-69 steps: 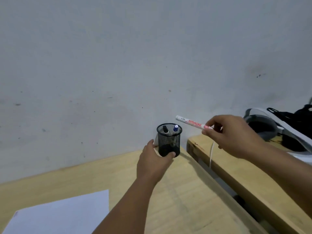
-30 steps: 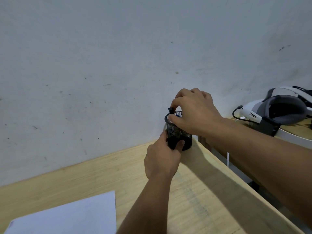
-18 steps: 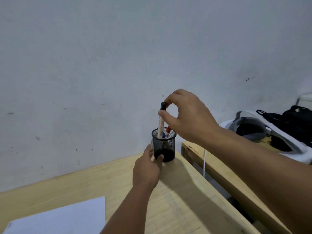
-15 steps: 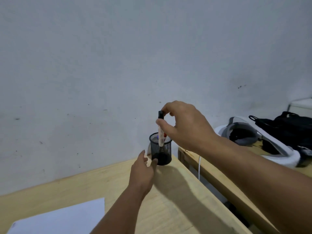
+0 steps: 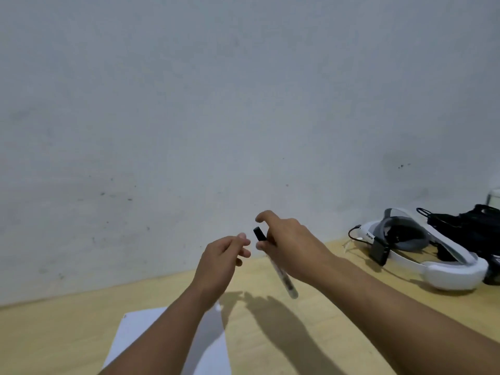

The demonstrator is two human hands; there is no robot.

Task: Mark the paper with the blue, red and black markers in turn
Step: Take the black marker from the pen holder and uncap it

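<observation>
My right hand (image 5: 290, 249) holds the black marker (image 5: 281, 274) above the wooden table (image 5: 311, 334); its black cap (image 5: 260, 234) points up and its white barrel slants down to the right. My left hand (image 5: 220, 259) hovers just left of the cap with fingers loosely curled and holds nothing. A white sheet of paper (image 5: 208, 345) lies on the table under my left forearm, partly covered by it. The mesh pen cup and the other markers are out of sight.
A white and grey headset (image 5: 422, 253) with a cable rests on the table at the right, against the wall. A black bag (image 5: 470, 226) lies behind it. The grey wall stands close behind the table.
My right hand has lifted the black marker out of the mesh cup and carried it over the table. My left hand has let go of the cup, which has left the view.
</observation>
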